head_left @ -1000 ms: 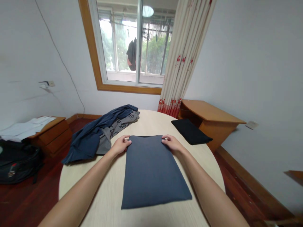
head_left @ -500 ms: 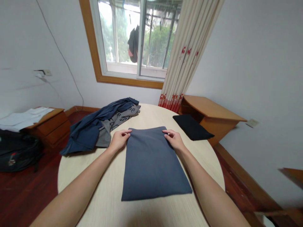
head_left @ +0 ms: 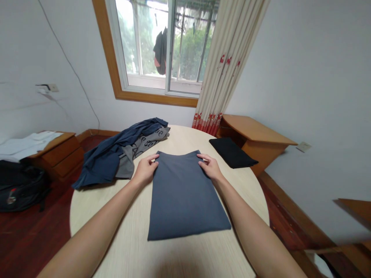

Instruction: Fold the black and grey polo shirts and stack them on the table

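Note:
A dark blue-grey garment [head_left: 185, 193], folded into a neat panel, lies in front of me on the round pale table [head_left: 127, 247]. My left hand [head_left: 146, 168] pinches its far left corner between thumb and fingers. At the far right corner, my right hand [head_left: 210, 166] has a matching pinch. Between the two hands the far edge dips in a shallow curve, while the near edge rests flat on the tabletop.
Loose navy clothing [head_left: 107, 154] and a grey printed garment [head_left: 145, 143] are heaped at the table's left. Toward the right edge lies a folded black cloth [head_left: 232, 152]. Behind it stands a wooden desk [head_left: 257, 129]. A patterned curtain [head_left: 223, 69] hangs by the window.
My view has shifted slightly. Both hands stay at the garment's far corners, and the far edge between them now dips more in the middle.

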`<state>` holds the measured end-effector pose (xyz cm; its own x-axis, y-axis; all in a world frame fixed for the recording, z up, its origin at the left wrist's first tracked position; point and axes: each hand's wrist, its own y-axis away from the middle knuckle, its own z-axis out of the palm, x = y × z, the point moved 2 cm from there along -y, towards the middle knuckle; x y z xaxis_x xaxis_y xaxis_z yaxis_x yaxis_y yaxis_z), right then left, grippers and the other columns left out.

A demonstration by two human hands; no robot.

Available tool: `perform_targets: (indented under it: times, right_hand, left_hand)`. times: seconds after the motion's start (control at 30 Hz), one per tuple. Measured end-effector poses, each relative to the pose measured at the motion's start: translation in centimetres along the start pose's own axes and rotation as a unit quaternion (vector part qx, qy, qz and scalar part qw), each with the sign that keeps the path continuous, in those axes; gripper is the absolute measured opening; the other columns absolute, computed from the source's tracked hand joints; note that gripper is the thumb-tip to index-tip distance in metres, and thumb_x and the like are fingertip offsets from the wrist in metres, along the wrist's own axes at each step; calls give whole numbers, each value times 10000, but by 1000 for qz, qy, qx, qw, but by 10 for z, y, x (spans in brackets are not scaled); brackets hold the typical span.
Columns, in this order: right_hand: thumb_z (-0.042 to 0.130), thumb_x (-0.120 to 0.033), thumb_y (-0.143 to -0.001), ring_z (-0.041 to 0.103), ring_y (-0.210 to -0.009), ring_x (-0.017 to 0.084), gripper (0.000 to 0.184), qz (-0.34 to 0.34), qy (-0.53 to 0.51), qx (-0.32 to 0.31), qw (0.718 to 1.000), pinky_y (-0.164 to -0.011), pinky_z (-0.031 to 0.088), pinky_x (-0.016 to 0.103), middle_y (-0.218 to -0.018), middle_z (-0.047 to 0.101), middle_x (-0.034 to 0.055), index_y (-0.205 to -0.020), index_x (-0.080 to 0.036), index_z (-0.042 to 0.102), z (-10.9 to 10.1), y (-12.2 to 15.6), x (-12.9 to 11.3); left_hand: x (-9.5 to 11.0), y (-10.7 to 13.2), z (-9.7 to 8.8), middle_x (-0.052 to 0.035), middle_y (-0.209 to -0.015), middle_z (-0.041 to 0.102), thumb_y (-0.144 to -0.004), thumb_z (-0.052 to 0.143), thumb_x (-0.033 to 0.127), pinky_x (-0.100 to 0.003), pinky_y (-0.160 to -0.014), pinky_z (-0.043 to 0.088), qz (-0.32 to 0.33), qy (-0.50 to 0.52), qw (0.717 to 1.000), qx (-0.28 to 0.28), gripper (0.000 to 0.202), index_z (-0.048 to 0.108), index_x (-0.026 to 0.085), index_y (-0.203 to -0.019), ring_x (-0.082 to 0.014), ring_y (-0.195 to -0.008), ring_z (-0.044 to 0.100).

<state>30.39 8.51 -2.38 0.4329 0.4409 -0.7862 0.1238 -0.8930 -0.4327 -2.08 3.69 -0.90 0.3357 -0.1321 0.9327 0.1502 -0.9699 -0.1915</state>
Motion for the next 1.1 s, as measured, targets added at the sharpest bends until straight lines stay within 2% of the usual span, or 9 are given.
perform_targets:
  times: [0.13, 0.27, 0.37, 0.5, 0.63, 0.87, 0.97, 1.03, 1.1]
  right_hand:
    - [561, -223, -825, 625, -1078, 243, 368, 29, 125, -32, 991, -940, 506, 390, -1244, 647, 145, -1160, -140, 692, -4, 0, -16]
    - [574, -264, -872, 483, -1307, 300, 402, -34, 301, -80, 950, -1104, 364, 481, -1433, 522, 166, -1253, -161, 650, 0, 6, -49]
    - [560, -421, -920, 369, -1418, 302, 526, -107, 302, -188, 928, -1160, 273, 515, -1538, 422, 135, -1398, -203, 549, 21, 16, -72]
    - [465, -535, -962, 253, -1491, 285, 620, -99, 283, -292, 908, -1199, 166, 550, -1587, 350, 100, -1500, -230, 425, 47, 26, -74]
    - [411, -597, -969, 213, -1506, 275, 671, -56, 301, -269, 913, -1212, 126, 535, -1611, 290, 92, -1526, -224, 377, 45, 21, -58]
    - [355, -616, -978, 202, -1507, 298, 726, 58, 330, -205, 919, -1201, 139, 547, -1617, 262, 126, -1553, -175, 308, 14, 10, -22]
    - [385, -541, -991, 298, -1470, 311, 646, 76, 343, -165, 922, -1184, 205, 511, -1572, 359, 159, -1496, -140, 409, -1, 9, -17]
    - [472, -506, -962, 442, -1374, 324, 577, 60, 346, -128, 928, -1115, 326, 451, -1474, 493, 191, -1396, -130, 528, -11, 9, -20]
    - [572, -504, -906, 604, -1162, 320, 511, 71, 344, -100, 931, -959, 439, 394, -1255, 657, 195, -1263, -142, 621, -21, 11, -25]
  left_hand:
    - [10, 7, -4, -166, -1247, 675, -763, 595, 250, -360, -908, 514, 43, -155, 987, -30, 502, 691, 85, -1227, -255, -957, 673]
    - [29, 21, 6, -107, -1503, 484, -883, 530, 325, -455, -1129, 355, 162, -335, 928, -31, 439, 660, 177, -1276, -309, -1337, 464]
    - [37, 34, 28, -80, -1573, 389, -944, 472, 416, -511, -1204, 196, 247, -372, 886, -125, 502, 563, 209, -1393, -297, -1447, 326]
    - [29, 38, 45, -71, -1619, 279, -973, 400, 490, -559, -1202, 137, 215, -402, 859, -234, 585, 425, 238, -1500, -294, -1507, 200]
    - [20, 29, 37, -81, -1640, 205, -964, 380, 559, -551, -1197, 143, 158, -423, 861, -236, 670, 354, 216, -1539, -316, -1520, 137]
    - [12, 19, 25, -83, -1643, 201, -952, 365, 613, -566, -1183, 147, 113, -432, 875, -187, 702, 341, 238, -1545, -357, -1511, 148]
    - [10, 19, 17, -111, -1644, 190, -957, 338, 619, -562, -1175, 166, 90, -445, 875, -170, 714, 330, 223, -1551, -383, -1502, 162]
    - [12, 22, 7, -157, -1633, 211, -942, 374, 623, -566, -1150, 217, 70, -458, 873, -151, 726, 363, 205, -1535, -411, -1483, 212]
    - [17, 27, -6, -226, -1564, 348, -887, 467, 644, -551, -1089, 316, 46, -472, 870, -134, 749, 458, 178, -1473, -436, -1417, 346]
